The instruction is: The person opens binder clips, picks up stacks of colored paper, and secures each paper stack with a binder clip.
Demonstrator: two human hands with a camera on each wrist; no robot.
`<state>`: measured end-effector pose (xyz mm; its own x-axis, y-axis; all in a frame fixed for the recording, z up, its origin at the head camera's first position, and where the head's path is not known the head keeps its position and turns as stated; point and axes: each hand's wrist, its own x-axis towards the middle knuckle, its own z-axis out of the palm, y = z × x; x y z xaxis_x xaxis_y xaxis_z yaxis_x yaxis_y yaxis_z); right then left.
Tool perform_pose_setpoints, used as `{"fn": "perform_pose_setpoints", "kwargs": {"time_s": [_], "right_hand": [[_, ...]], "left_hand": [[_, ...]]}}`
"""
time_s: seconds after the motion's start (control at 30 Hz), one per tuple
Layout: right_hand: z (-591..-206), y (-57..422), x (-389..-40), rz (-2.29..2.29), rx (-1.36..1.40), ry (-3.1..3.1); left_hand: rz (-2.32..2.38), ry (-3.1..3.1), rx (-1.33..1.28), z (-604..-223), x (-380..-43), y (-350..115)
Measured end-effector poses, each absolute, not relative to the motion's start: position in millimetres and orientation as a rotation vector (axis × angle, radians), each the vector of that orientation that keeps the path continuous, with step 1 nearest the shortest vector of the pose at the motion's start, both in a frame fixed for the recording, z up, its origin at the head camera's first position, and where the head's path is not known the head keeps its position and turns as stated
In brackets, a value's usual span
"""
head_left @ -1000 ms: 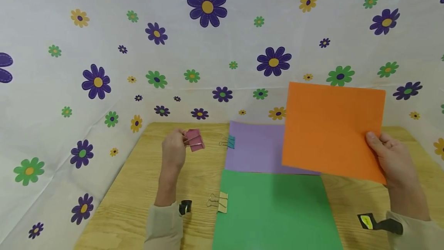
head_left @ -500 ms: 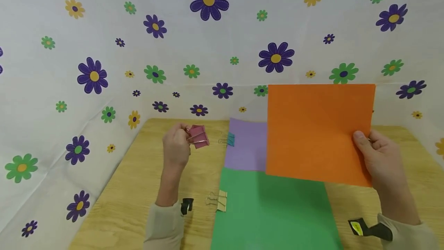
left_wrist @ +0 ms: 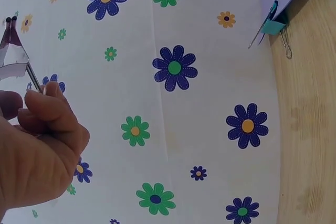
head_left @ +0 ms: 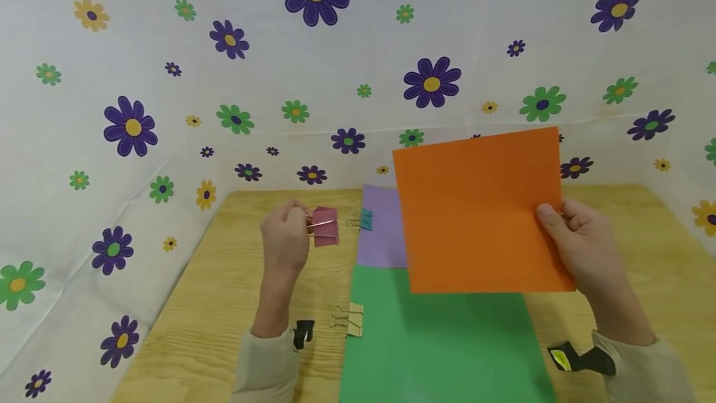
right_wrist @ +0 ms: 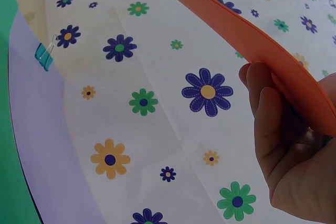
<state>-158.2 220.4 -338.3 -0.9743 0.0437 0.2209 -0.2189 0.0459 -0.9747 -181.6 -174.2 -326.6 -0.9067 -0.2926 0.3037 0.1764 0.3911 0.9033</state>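
My left hand (head_left: 284, 238) pinches a pink binder clip (head_left: 325, 227) by its wire handles, raised over the table's left part. In the left wrist view the clip (left_wrist: 13, 51) is cut off at the edge, its jaws pressed apart from the handles' side only partly visible. On the right, my right hand (head_left: 584, 247) grips an orange paper sheet (head_left: 481, 216) at its right edge, thumb in front and fingers behind. In the right wrist view the orange stack (right_wrist: 231, 30) is edge-on, slightly bowed, looking like a few sheets together. It hangs over the green and purple papers, hiding part of both.
Green paper (head_left: 436, 353) lies in front, a cream binder clip (head_left: 355, 319) on its left edge. Behind it lies purple paper (head_left: 380, 238) with a teal binder clip (head_left: 366, 219). Both lie on a wooden table (head_left: 224, 303). A flower-print cloth (head_left: 358, 36) stands behind and left.
The orange paper has moved left toward the pink clip and tilted, its right side now higher. The pink clip has shifted slightly right and turned. Both hands keep their hold.
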Motion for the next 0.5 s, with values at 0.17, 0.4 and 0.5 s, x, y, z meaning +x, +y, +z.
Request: {"fn": "perform_pose_setpoints", "kwargs": {"time_s": [0.17,0.4,0.5], "right_hand": [[-340.6,210.4,-156.2,2.015,0.241,-2.114],[-339.9,192.5,-152.8,1.949,0.262,-2.072],[-338.3,187.7,-148.6,1.917,0.254,-2.088]], "left_hand": [[-1.48,-2.252,0.076,-329.2,-182.4,-168.9],[-1.528,-2.251,0.046,-332.0,-183.9,-160.2],[-1.612,-2.229,0.05,-332.8,-183.6,-156.1]]}}
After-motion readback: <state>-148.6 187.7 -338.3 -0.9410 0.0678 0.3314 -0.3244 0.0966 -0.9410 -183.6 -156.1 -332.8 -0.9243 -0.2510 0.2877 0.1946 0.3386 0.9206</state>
